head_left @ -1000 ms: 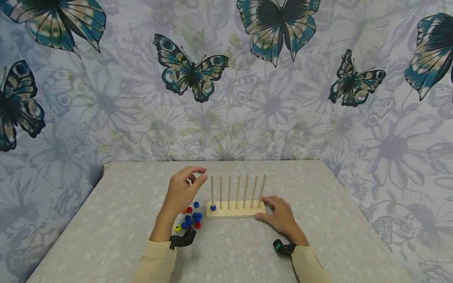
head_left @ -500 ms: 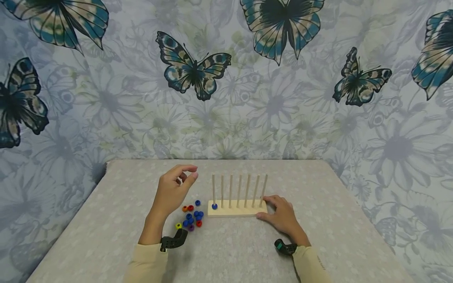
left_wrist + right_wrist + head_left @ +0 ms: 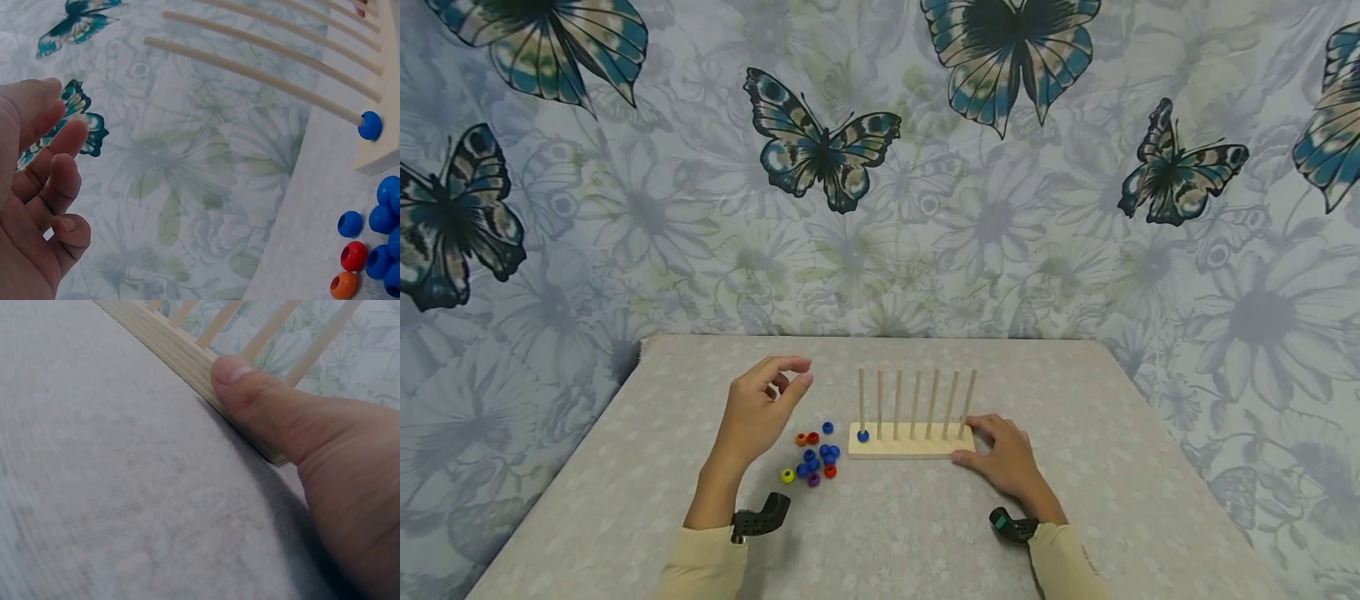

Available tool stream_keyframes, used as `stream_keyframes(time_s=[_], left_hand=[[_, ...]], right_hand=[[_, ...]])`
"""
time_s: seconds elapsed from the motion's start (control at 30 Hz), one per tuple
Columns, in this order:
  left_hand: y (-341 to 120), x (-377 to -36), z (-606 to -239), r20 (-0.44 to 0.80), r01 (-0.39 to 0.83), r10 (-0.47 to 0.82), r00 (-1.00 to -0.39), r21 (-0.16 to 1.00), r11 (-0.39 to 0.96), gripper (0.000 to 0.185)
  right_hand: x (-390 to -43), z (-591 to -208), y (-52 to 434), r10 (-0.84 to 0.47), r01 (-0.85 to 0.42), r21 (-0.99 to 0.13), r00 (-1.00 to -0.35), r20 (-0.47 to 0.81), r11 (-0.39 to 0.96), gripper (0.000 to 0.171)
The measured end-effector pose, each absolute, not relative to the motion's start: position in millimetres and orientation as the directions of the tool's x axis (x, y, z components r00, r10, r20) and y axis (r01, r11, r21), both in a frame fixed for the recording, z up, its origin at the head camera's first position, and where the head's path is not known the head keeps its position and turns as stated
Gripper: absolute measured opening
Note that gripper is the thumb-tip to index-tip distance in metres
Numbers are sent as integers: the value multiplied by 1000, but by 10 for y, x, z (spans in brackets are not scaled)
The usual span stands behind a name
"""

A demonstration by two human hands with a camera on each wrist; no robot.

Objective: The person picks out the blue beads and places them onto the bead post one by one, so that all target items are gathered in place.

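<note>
A wooden rack (image 3: 910, 442) with several upright pegs stands mid-table. One blue bead (image 3: 862, 435) sits at the foot of its leftmost peg, and the left wrist view shows that blue bead (image 3: 370, 125) too. My right hand (image 3: 976, 440) grips the rack's right end, its thumb (image 3: 244, 378) pressed on the front edge of the rack (image 3: 169, 350). My left hand (image 3: 801, 372) hovers above the table left of the rack with loosely curled fingers (image 3: 62, 187), holding nothing. Below it lies a cluster of loose beads (image 3: 816, 456): blue, red, orange, yellow and purple.
The grey patterned table (image 3: 925, 533) ends at a butterfly-printed wall (image 3: 880, 208) behind. The table's left edge (image 3: 557, 467) and right edge (image 3: 1180, 467) run diagonally.
My left hand has drawn back leftward from the leftmost peg, still holding nothing. The right hand stays on the rack's end. The view has shifted slightly.
</note>
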State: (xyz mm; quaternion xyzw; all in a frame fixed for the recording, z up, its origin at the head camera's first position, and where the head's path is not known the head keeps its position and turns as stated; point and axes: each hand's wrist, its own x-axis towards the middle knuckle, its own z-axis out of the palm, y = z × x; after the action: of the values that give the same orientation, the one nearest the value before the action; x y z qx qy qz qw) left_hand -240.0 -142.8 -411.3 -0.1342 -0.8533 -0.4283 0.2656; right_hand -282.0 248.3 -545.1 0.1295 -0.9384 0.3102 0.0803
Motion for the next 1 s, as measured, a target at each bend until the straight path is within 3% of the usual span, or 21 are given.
stream_keyframes(time_s=[0.5,1.0], left_hand=[[-1494,-2313,-4308,514,414,34,-857,647,640,22],[-1583,-2173,-4732,364,306,35,-931,723,619,21]], right_hand=[[-2806,-5448,2489,-192,-291,-568,-954,228,770,74],[-2793,-5440,2466,-194,-294,-567,-953,232,769,74]])
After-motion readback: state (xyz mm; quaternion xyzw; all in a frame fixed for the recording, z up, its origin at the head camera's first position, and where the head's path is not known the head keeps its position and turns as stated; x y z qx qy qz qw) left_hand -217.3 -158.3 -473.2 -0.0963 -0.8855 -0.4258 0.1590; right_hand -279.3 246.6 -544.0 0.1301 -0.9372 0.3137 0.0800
